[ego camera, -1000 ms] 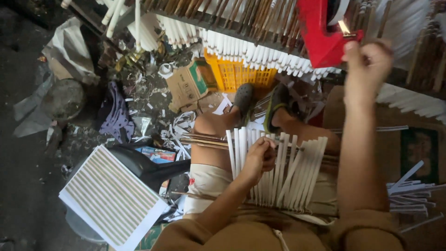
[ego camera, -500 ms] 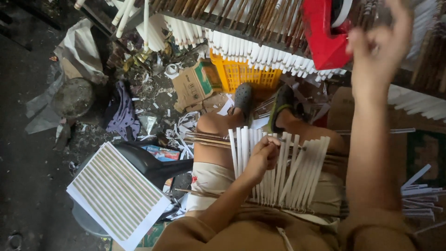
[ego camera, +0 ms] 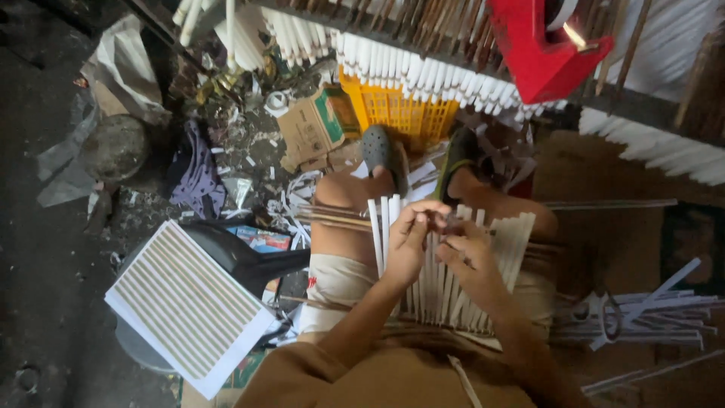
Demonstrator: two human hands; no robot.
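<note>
A row of white paper sticks (ego camera: 507,240) lies side by side across my lap, over my bare knees. My left hand (ego camera: 408,245) grips the row near its upper left end. My right hand (ego camera: 470,264) meets it from the right, fingertips pinched on a small thin strip at the top of the sticks; the strip is too small to make out. The fingertips of both hands touch above the row. A red tape dispenser (ego camera: 540,57) stands on the rack ahead, above my right hand.
A flat panel of joined sticks on white sheet (ego camera: 185,302) rests on a dark stool (ego camera: 245,261) at my left. Loose white sticks (ego camera: 649,313) lie at my right. A yellow crate (ego camera: 400,113), a cardboard box (ego camera: 313,128) and paper scraps litter the floor ahead.
My right hand has come down from the red tape dispenser to the top of the sticks on my lap, joining my left hand. My left hand stayed on the row.
</note>
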